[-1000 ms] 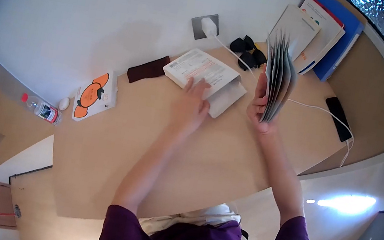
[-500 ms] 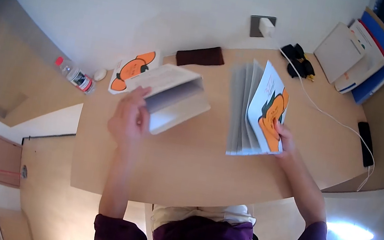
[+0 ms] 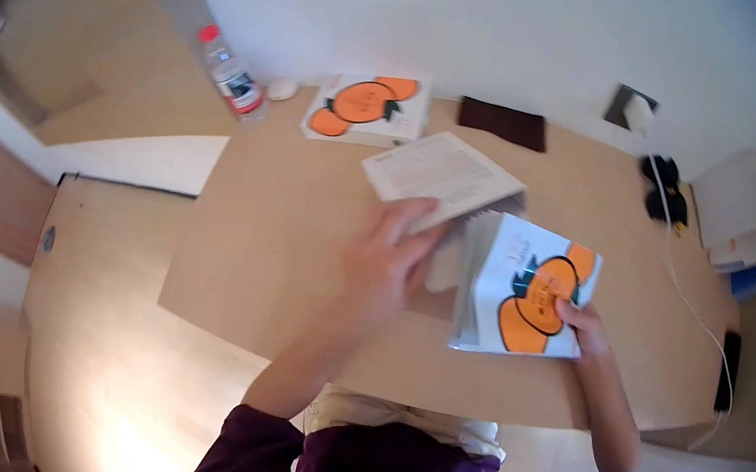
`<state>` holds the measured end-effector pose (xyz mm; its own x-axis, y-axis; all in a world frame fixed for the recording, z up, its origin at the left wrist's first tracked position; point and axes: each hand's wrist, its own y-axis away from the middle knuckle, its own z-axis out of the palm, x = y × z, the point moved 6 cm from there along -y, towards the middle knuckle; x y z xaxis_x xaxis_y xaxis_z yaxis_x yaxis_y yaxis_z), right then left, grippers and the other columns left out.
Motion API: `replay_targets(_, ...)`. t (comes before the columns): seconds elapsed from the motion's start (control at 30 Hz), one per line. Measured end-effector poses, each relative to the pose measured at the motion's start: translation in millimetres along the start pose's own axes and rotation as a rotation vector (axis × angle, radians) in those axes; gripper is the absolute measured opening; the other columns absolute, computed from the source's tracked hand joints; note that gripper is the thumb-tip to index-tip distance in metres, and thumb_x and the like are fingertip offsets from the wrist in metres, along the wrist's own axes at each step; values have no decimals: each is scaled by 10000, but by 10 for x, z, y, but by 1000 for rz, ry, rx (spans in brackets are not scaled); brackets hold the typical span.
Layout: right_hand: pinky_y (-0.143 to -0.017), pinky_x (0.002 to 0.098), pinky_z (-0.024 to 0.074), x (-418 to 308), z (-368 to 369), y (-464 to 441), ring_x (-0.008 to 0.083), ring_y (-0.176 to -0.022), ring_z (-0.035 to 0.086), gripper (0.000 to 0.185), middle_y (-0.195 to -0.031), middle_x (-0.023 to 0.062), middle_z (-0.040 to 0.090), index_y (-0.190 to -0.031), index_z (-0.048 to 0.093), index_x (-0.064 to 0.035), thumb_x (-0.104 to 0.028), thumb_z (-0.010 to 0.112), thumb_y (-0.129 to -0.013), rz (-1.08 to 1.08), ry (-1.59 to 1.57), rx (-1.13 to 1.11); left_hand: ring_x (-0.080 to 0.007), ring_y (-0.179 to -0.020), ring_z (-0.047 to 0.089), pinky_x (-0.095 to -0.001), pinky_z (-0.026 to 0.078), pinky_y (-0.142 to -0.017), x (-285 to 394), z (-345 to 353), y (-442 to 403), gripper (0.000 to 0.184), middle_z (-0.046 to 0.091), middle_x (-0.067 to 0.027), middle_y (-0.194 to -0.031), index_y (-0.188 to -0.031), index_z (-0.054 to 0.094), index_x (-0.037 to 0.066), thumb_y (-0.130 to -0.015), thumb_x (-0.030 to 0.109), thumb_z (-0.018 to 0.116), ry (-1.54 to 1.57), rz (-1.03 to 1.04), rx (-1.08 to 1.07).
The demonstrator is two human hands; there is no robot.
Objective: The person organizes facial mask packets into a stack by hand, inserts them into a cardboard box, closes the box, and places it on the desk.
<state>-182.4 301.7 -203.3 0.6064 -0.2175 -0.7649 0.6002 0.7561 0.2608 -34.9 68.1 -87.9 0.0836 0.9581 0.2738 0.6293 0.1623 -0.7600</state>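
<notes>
While my right hand (image 3: 587,329) grips a stack of orange-printed packets (image 3: 543,294), thumb across the front, my left hand (image 3: 383,255), blurred, curls its fingers around the near side of a text-covered white carton (image 3: 443,177) | beyond: orange-printed white box (image 3: 360,105) on the desk (image 3: 268,238) | dark brown pouch (image 3: 504,124) near the wall (image 3: 495,16)

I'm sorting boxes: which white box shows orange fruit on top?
The back box near the red-capped bottle; the other box, at the left hand, shows no orange on top.
</notes>
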Motion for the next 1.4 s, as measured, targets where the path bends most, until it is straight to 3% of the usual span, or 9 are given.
replay_targets(0.23, -957, 387, 496, -50, 115, 10, 255, -1100, 599, 553, -1232, 161, 572, -1316, 418, 23, -99, 678, -844, 0, -39, 61, -271, -1088, 547, -376, 470, -885, 133, 81, 40, 553, 546, -55, -1235, -1140, 662, 134, -593, 52, 660, -23, -5, -80)
replay_targets(0.27, -949, 384, 502, -40, 78, 12, 255, -1094, 602, 547, -1230, 163, 572, -1315, 417, 20, -101, 675, -847, -1, -19, 80, -272, -1200, 466, -387, 425, -920, 112, 123, 77, 554, 482, -71, -1293, -1198, 615, 124, -650, 79, 684, -20, 4, -136)
replay_targets(0.67, -916, 395, 530, -47, 13, 4, 275, -1079, 614, 527, -1222, 188, 570, -1325, 394, 17, -75, 634, -865, -40, 61, 87, -306, -1165, 476, -415, 410, -959, 124, 113, 60, 608, 489, -89, -1281, -1243, 579, 117, -646, 57, 674, 14, -15, -69)
replay_targets(1.23, -920, 351, 513, -96, 71, 87, 238, -1049, 626, 533, -1167, 160, 604, -1308, 424, 3, -138, 669, -856, -58, 204, 161, -304, -1180, 479, -416, 389, -947, 52, 102, 73, 525, 500, -112, -1280, -1210, 584, 104, -693, 47, 654, -1, -37, -29)
replay_targets(1.4, -931, 359, 511, -45, 52, 106, 244, -1082, 609, 505, -1221, 175, 582, -1317, 416, 28, -151, 623, -893, 20, -6, 149, -309, -1178, 468, -413, 404, -935, 78, 111, 73, 492, 501, -101, -1276, -1179, 595, 84, -691, 42, 651, -8, -49, -48)
